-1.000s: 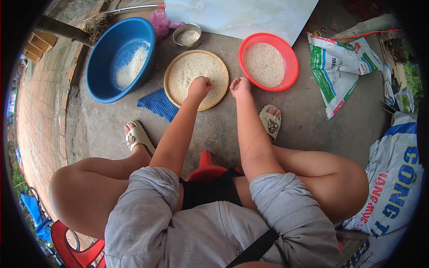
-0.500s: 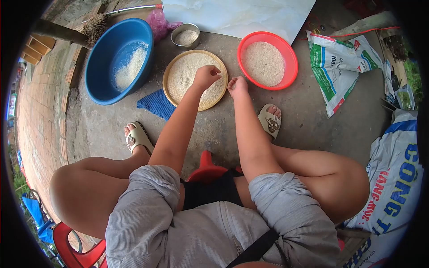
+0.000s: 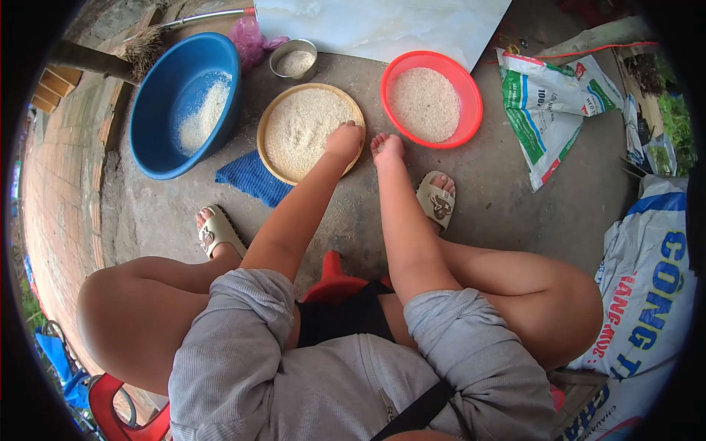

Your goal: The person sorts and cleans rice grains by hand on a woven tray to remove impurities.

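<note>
A round tan tray (image 3: 276, 166) on the ground holds a layer of pale, rice-like grain (image 3: 301, 128). Over the tray's right side is my left hand (image 3: 345, 141), its fingers drawn together; whatever is between them is too small to make out. My right hand (image 3: 388, 148) hovers just beyond the tray's right rim, palm turned up and fingers curled in. Its contents, if any, cannot be told. Close by on the right stands a red basin (image 3: 476, 110) with similar grain in it.
A large blue basin (image 3: 147, 125) with whitish grain leans at the left. Behind the tray are a metal bowl (image 3: 312, 67) and a pink plastic bag (image 3: 248, 38). A blue cloth (image 3: 250, 178) lies partly under the tray. Printed sacks (image 3: 540, 110) are on the right.
My left hand has lowered toward the grain at the tray's right side, its fingers closing inward. The right hand stays beside the rim, palm up. The whole view has shifted slightly.
</note>
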The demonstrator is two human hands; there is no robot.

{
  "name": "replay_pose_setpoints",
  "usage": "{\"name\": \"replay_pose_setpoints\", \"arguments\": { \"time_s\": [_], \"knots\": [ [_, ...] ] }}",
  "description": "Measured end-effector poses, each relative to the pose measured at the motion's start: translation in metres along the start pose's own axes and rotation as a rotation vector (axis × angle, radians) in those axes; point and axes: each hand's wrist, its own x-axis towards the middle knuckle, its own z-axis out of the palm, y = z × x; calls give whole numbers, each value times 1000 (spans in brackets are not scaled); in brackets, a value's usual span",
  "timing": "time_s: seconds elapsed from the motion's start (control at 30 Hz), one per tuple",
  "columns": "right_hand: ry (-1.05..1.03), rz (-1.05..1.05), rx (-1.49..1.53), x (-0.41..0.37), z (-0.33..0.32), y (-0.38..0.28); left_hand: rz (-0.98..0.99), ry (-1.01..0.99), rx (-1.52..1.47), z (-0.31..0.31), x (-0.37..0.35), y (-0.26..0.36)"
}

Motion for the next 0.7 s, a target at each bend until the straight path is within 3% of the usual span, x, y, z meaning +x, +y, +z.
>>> {"name": "replay_pose_setpoints", "arguments": {
  "time_s": [0.27,0.33,0.37,0.43,0.47,0.5,0.57,0.63,0.7],
  "knots": [
    [-23,-56,-11,-10,12,2,-88,-94,-3,-4,8,-16],
    [-53,-67,-31,-11,13,4,-162,-251,-498,-26,5,-25],
    [-143,-50,-67,-11,14,5,-163,-248,-499,-33,5,-27],
    [-236,-33,-105,-19,21,7,-269,-244,-1061,-44,7,-31],
    [-242,-62,-101,-23,26,9,-175,-277,-1197,-46,9,-30],
    [-247,-90,-98,-22,28,12,-178,-275,-1196,-49,12,-28],
    [-314,-66,-68,-20,33,13,0,-276,-774,-54,20,-23],
    [-380,-47,-38,-13,31,13,-31,-179,-773,-67,19,-16],
    [-355,99,-36,-7,26,12,-58,-79,-771,-69,23,-18]
  ]
}}
